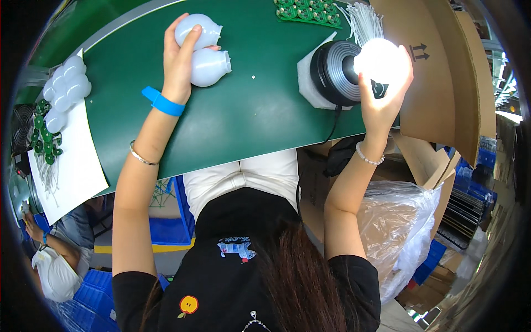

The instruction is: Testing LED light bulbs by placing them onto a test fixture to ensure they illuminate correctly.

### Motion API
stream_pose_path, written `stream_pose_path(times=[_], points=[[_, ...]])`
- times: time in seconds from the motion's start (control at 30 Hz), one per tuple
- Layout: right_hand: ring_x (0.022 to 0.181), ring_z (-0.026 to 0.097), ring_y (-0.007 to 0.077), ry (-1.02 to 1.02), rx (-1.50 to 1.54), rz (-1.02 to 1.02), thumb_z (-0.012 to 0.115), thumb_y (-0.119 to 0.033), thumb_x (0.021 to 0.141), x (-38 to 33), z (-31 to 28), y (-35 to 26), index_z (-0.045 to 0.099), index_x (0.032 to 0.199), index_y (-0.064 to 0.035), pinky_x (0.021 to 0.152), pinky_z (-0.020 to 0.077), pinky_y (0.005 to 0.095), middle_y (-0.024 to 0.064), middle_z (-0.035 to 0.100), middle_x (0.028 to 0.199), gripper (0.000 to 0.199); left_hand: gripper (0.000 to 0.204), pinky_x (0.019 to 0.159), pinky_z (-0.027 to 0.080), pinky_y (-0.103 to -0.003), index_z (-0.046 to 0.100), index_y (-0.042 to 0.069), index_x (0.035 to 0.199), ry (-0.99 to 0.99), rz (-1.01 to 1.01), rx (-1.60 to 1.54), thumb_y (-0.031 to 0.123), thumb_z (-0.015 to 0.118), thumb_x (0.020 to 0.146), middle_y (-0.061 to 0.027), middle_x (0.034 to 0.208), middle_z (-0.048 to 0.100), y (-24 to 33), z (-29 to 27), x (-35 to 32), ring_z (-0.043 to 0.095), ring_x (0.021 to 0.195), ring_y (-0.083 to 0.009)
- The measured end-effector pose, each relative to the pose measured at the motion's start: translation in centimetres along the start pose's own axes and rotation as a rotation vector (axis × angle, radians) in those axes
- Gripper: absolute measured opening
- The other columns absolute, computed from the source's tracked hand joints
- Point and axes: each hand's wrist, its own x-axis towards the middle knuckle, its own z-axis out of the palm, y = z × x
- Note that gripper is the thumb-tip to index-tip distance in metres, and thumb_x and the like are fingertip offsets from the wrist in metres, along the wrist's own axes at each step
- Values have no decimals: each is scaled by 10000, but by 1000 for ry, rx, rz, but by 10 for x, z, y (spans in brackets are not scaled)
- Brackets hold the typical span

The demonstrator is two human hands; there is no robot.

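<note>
My left hand (178, 63) is closed around two milky white globe bulb covers, an upper bulb cover (196, 31) and a lower bulb cover (209, 68), their open necks facing right. At the right of the green table (249, 122), my right hand (381, 108) grips a brightly lit bulb (379, 60). The glare hides part of its outline and some fingers. The bulb's base end is at the ringed face of a round black device (332, 72), which sits on a white block (310, 86). A black cable runs from the device over the table's near edge.
Green circuit boards (310, 12) and a bundle of thin white strips (362, 25) lie at the back. An open cardboard box (437, 83) stands at the right. More bulb covers (69, 83) and small green boards (44, 135) lie on a white sheet (77, 166) at left, near another person (58, 265).
</note>
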Motion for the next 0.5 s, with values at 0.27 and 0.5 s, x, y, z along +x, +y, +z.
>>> stream_pose_path(times=[0.27, 0.5], points=[[1113, 408, 272, -64, -13, -14, 695, -113, 647, -3, -9, 3, 342, 1244, 18, 947, 322, 367, 164, 403, 1211, 706, 562, 623, 524, -342, 301, 65, 1245, -8, 12, 0, 273, 586, 808, -182, 1080, 487, -1, 0, 0, 617, 712, -244], [1120, 411, 247, -16, 51, -118, 755, -146, 627, 9, -1, 7, 353, 1214, 4, 950, 335, 357, 159, 381, 1244, 727, 564, 629, 522, -345, 307, 66, 1245, 17, 8, 27, 282, 588, 805, -182, 1090, 484, 0, 0, 0, 619, 726, -262]])
